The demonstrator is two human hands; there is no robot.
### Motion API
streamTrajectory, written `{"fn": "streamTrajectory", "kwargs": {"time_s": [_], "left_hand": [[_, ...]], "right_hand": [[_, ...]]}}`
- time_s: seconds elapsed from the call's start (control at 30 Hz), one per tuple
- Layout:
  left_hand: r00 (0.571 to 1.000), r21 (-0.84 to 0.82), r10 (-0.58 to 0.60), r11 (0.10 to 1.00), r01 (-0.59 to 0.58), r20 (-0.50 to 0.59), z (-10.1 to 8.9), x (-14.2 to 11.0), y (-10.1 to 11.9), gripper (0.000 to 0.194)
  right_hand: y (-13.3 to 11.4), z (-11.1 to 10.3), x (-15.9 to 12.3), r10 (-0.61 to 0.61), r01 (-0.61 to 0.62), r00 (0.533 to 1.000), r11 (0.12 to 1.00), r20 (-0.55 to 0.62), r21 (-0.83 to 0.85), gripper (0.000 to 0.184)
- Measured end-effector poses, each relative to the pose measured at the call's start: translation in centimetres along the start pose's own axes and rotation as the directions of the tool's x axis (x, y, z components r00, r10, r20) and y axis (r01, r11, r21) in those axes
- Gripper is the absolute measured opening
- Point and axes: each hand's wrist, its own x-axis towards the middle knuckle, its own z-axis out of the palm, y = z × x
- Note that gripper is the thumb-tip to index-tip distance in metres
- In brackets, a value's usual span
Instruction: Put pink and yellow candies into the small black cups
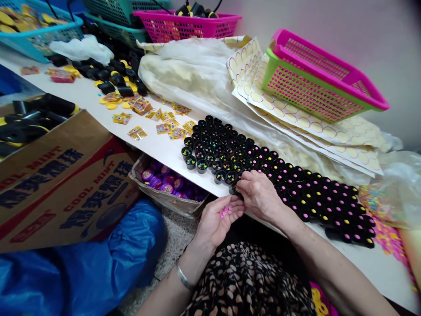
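Note:
Palm up and cupped at the table's front edge, my left hand [219, 219] holds several small pink candies [226, 212]. Just above it, my right hand [258, 191] has its fingers pinched together over a small black cup [233, 189] at the front of the group. What the pinched fingertips hold is hidden. Black cups with multicoloured bits inside [210, 158] stand close together to the left of my right hand. To its right, the rows of black cups [315, 193] show a pink or yellow candy in each.
Loose pink candies [390, 239] lie at the right. Behind the cups are plastic sheeting [184, 66], label sheets [279, 107] and a pink-and-green basket [312, 83]. Small yellow packets [136, 133] lie at left. Below the edge stand a box of purple containers [169, 180] and a large carton [72, 184].

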Motion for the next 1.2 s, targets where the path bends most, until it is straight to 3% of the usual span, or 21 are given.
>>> {"fn": "streamTrajectory", "kwargs": {"time_s": [0.13, 0.23, 0.37, 0.47, 0.67, 0.83, 1.07, 1.2], "left_hand": [[0.997, -0.054, -0.072, 0.996, 0.072, -0.006, -0.1, -0.2, 0.3, 0.028], [0.994, -0.102, -0.091, 0.990, 0.097, 0.060, -0.1, -0.6, 0.5, 0.037], [0.977, -0.190, -0.081, 0.975, 0.119, 0.197, 0.3, -1.2, 0.4, 0.043], [0.971, -0.236, -0.064, 0.964, 0.120, 0.230, 0.7, -1.6, 0.2, 0.042], [0.985, -0.248, -0.044, 0.965, 0.085, 0.167, 1.2, -2.0, -0.3, 0.033], [0.996, -0.121, -0.025, 0.992, 0.034, 0.082, 0.8, -1.9, -1.6, 0.015], [0.992, 0.022, 0.077, 0.997, -0.080, 0.100, 0.4, -1.9, -1.6, 0.011], [0.993, 0.003, 0.091, 0.996, -0.092, 0.078, 0.4, -2.0, -1.4, 0.011]], "right_hand": [[0.7, -0.4, -0.9, 0.043, -0.024, 0.996, 0.973, -0.078, 0.229, 0.025], [0.4, -0.9, -2.1, 0.049, 0.010, 0.983, 0.950, -0.178, 0.312, 0.023], [-1.5, -1.0, -3.9, -0.064, 0.089, 0.992, 0.965, -0.107, 0.245, 0.021], [-2.8, -0.3, -4.8, -0.113, 0.118, 0.993, 0.982, -0.040, 0.148, 0.018], [-3.3, 1.2, -5.3, -0.109, 0.117, 0.982, 0.992, -0.151, 0.042, 0.019], [-2.6, 2.4, -5.9, -0.045, 0.076, 0.952, 0.993, -0.304, 0.091, 0.023], [-2.4, 2.7, -6.7, 0.000, 0.070, 0.954, 0.972, -0.300, 0.224, 0.021], [-2.4, 2.8, -6.4, 0.053, 0.044, 0.946, 0.956, -0.320, 0.290, 0.017]]}}
